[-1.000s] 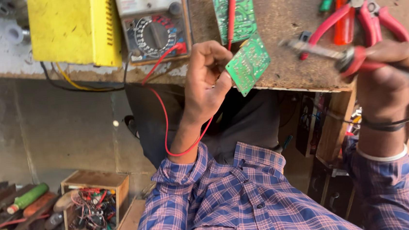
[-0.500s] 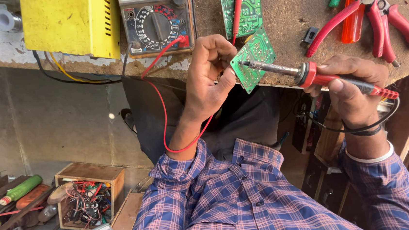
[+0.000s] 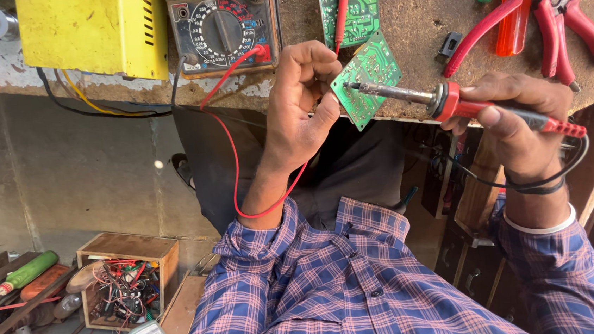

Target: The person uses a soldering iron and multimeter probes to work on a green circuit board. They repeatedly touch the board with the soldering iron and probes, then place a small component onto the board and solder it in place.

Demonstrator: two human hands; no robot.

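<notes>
**A:** Head view: which step is in hand?

**B:** A soldering step is judged to be in progress. The small green circuit board (image 3: 369,76) is held tilted over the near edge of the workbench (image 3: 412,16), pinched at its left edge by the left hand (image 3: 299,107), fingers clenched around it. The soldering iron (image 3: 447,98) is gripped at its red handle by the right hand (image 3: 519,118), and its metal tip is laid against the board's left part.

**A:** And what is called for next?

**B:** Steady contact at one joint is probably needed; whether solder is being fed cannot be told, as the tip area is too small to read.

**A:** How are the arms posed?

**B:** Both forearms are raised from plaid sleeves, the left wrist bent inward, the right one level. A red lead (image 3: 237,164) is looped under the left wrist towards the multimeter (image 3: 222,24) at the far side. Red pliers (image 3: 546,16) are lying far right, a yellow box (image 3: 92,31) far left.
</notes>
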